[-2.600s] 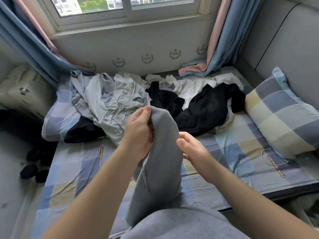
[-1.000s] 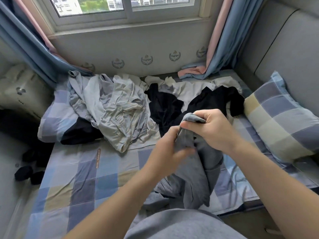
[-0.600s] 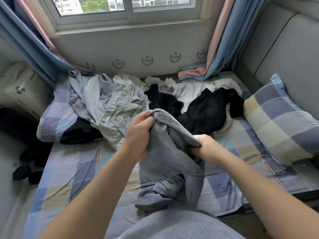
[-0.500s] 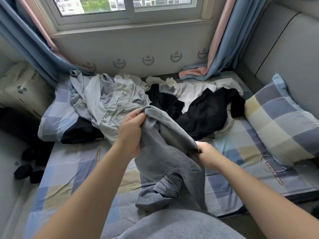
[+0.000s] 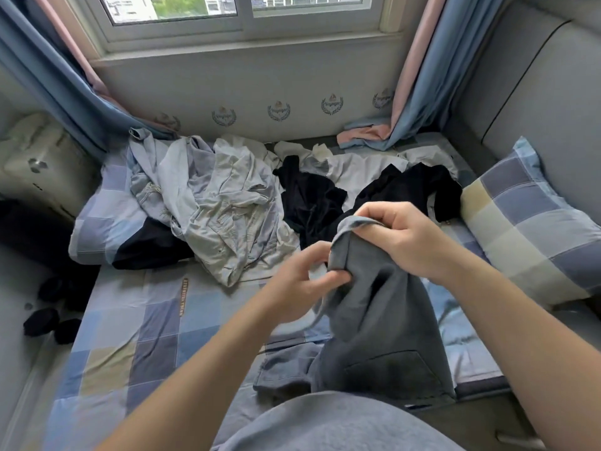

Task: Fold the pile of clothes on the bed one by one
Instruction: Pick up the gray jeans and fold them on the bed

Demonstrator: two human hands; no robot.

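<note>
- Holding, head view: a grey garment (image 5: 374, 320) is lifted partly off the bed (image 5: 130, 336). It is on the near side of the pile of clothes (image 5: 227, 206), between the pile and the person's lap.
- Right hand (image 5: 400, 239): its fingers are curled round the garment's top hem, grasping it at its highest point just in front of the pile.
- Left hand (image 5: 302, 281): its thumb and fingertips pinch the same hem, just below and beside the right hand.
- Change: half a second ago the left hand held the high corner and the right hand the low one, with the cloth spread wide between them. Now the right hand is uppermost, the hands have closed up almost to touching, and the cloth hangs as one narrow column.
- Meaning, as a judgement: the hem is being gathered or matched edge to edge. No fold is laid down yet and the pile looks untouched, so the task is at an early stage.
- Long axis: it runs steeply from the gripped hem down toward the person. The hem end points up toward the pile, and the other end lies bunched on the bed at the edge farthest from the pile.
- Face: a patch pocket shows low on the hanging part, turned to the camera.
</note>
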